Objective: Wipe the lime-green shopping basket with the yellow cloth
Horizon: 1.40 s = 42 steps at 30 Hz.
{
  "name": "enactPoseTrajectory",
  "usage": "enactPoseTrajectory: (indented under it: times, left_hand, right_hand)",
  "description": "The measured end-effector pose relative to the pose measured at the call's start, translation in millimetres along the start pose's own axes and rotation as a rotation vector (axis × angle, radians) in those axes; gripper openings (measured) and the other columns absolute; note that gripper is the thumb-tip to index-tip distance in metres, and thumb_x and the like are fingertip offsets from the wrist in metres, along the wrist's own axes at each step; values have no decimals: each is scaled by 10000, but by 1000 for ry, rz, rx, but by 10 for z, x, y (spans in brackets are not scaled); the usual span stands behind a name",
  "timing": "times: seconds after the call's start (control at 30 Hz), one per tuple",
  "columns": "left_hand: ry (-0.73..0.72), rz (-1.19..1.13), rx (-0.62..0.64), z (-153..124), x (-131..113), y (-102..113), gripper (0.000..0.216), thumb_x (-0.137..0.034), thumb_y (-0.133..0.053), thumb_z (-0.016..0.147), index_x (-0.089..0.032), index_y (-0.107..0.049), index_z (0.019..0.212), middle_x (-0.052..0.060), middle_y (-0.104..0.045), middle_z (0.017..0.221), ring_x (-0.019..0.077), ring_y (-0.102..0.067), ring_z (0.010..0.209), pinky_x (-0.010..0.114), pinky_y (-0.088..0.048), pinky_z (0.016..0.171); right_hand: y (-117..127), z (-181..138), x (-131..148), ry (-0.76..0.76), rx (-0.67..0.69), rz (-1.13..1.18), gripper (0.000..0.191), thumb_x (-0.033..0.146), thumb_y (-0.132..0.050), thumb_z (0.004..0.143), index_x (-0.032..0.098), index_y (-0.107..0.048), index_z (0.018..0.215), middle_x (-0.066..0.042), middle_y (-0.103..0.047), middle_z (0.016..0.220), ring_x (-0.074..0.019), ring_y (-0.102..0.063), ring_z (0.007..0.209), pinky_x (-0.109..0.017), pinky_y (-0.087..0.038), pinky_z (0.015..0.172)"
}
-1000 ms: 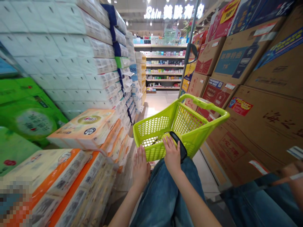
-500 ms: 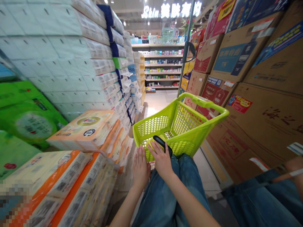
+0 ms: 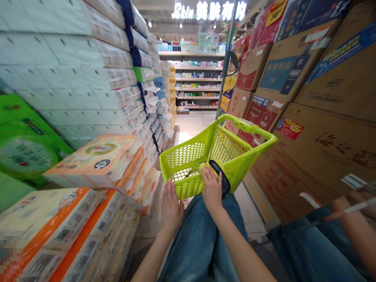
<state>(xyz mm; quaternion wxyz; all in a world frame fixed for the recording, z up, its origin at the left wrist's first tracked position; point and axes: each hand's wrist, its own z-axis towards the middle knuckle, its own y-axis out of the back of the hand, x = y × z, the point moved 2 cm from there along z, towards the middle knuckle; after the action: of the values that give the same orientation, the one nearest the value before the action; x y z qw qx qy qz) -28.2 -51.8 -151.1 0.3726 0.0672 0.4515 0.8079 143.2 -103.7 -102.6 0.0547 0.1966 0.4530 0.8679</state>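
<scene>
Left hand (image 3: 171,205) flat, right hand (image 3: 212,190) forward

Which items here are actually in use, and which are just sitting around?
In use: green basket; black device held in right hand; left hand, flat beside the basket.
Sitting around: orange tissue packs; white tissue stacks; cardboard cartons; green packs.

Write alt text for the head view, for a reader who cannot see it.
A person's right hand rests on the near rim of a lime-green shopping basket, beside a black object, while the left hand lies flat and open by its near wall. Stacked tissue packs line the aisle's left, cardboard boxes its right.
</scene>
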Motion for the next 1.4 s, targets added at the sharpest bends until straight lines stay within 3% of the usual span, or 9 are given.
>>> enactPoseTrajectory:
  times: [0.2,0.37,0.57,0.77,0.9,1.03,1.23,1.4]
  left_hand:
    - [-1,41,-7,-17,23,-54,848,-147,-471,893,-100,48,1563,216,-252,1603,307,-180,1509,510,-301,1183]
    - [-3,129,5,-17,39,-52,814,-99,-424,895,-117,36,1566,202,-307,1585,284,-213,1503,487,-304,1188]
    - [-13,58,24,5,20,29,872,-134,-511,860,-81,2,1563,216,-285,1590,301,-213,1502,488,-315,1181]
    - [-11,47,15,15,5,54,862,-127,-501,870,-93,6,1565,214,-289,1588,310,-222,1498,493,-324,1175]
    - [-5,40,9,9,2,15,866,-134,-506,874,-87,14,1564,217,-262,1598,319,-208,1501,499,-315,1180]
    - [0,33,-7,6,-8,-7,868,-135,-506,873,-75,19,1561,227,-243,1602,326,-192,1504,507,-305,1184]
    - [-7,116,-26,-21,16,-52,817,-99,-424,901,-103,59,1561,214,-269,1597,293,-198,1506,486,-318,1182]
    - [-21,128,-14,-32,50,-51,825,-99,-426,898,-108,66,1560,208,-262,1601,285,-216,1502,483,-317,1183]
  right_hand:
    - [-258,-184,657,162,85,134,589,78,-402,911,232,-422,1479,-64,-432,1544,-188,-278,1477,-500,-71,1228]
    - [-301,-233,808,230,114,188,515,150,-412,965,263,-435,1467,-42,-444,1538,-166,-282,1474,-488,-10,1235]
    - [-118,-114,478,292,160,145,613,90,-438,921,326,-390,1484,-22,-436,1543,-160,-321,1455,-529,95,1212]
    - [132,56,-167,87,62,-8,756,-35,-369,797,312,-429,1465,-18,-436,1542,-161,-330,1451,-542,87,1205]
    - [171,91,-279,2,31,-54,769,-46,-351,772,293,-449,1455,-17,-440,1539,-158,-315,1460,-528,51,1214]
    - [13,6,42,-16,50,13,733,-26,-364,801,249,-424,1477,-43,-422,1550,-174,-277,1479,-515,32,1221]
    - [-263,-194,752,163,132,176,553,117,-394,940,252,-422,1475,-39,-422,1550,-154,-259,1483,-471,54,1229]
    - [-253,-216,805,261,146,172,539,139,-415,956,288,-415,1475,-32,-448,1534,-146,-307,1462,-490,80,1223]
